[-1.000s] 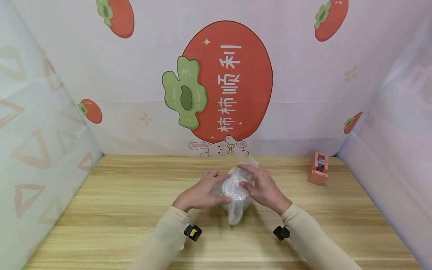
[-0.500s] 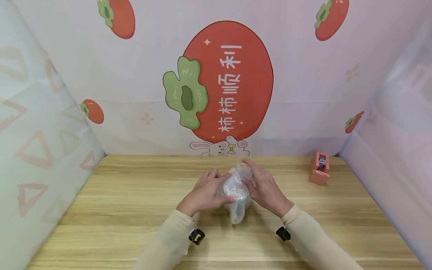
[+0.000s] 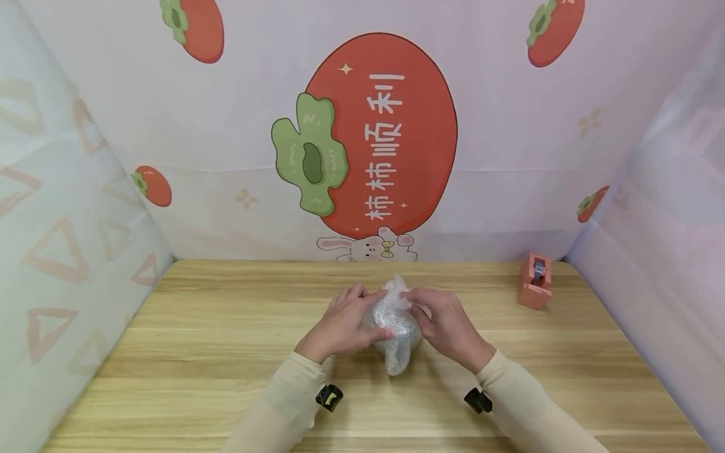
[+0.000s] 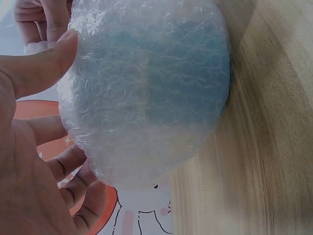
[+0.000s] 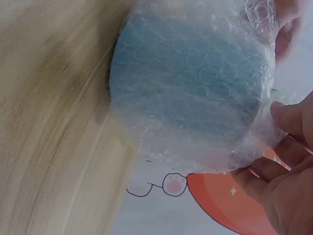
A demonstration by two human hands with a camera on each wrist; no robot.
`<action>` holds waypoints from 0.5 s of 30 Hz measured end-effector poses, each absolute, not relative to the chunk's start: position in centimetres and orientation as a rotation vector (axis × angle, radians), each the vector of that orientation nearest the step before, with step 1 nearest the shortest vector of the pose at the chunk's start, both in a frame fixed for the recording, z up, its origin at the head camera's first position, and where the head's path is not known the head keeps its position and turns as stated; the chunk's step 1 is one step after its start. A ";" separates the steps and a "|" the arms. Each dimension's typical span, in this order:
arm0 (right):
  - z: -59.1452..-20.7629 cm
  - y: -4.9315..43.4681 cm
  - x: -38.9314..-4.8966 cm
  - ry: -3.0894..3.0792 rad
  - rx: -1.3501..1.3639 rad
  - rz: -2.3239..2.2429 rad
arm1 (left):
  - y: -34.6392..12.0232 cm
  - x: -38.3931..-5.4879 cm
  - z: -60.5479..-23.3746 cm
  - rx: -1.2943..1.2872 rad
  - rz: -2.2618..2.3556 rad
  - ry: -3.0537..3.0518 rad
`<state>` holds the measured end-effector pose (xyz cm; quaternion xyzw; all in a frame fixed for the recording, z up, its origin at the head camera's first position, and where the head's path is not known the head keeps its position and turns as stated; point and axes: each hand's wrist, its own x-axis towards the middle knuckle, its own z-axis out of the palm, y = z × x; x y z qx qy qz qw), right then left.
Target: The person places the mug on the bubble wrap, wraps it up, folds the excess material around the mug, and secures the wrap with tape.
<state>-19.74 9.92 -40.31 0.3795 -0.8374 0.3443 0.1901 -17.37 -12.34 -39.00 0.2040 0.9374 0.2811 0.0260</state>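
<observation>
A rounded bluish object in bubble wrap (image 3: 394,322) stands on the table in the middle of the head view. Its kind is blurred by the wrap, though blue shows through in both wrist views. My left hand (image 3: 345,321) holds the left side of the bundle, thumb (image 4: 61,56) on the wrap and fingers spread behind it. At the far right side, my right hand (image 3: 447,321) pinches a loose flap of bubble wrap (image 5: 266,127) between thumb and fingers. Another loose end of the wrap sticks out toward me.
An orange tape dispenser (image 3: 535,282) stands at the back right of the wooden table (image 3: 226,352). Behind the table rises a backdrop (image 3: 243,126) printed with persimmons and a rabbit, and printed side walls flank it.
My right fingers have come down and inward, drawing the far flap of wrap from the right toward the middle. The left hand has shifted slightly right with the bundle and keeps holding it.
</observation>
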 end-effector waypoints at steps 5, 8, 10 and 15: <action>-40.6 10.1 -19.4 -2.327 1.115 0.962 | -12.3 -17.4 -39.2 0.632 0.863 2.897; -40.7 10.2 -19.4 -2.326 1.127 0.959 | -12.3 -17.4 -39.2 0.632 0.865 2.900; -40.7 10.3 -19.4 -2.332 1.133 0.959 | -12.4 -17.4 -39.2 0.634 0.870 2.903; -40.6 10.5 -19.5 -2.353 1.159 0.987 | -12.5 -17.4 -39.3 0.642 0.873 2.910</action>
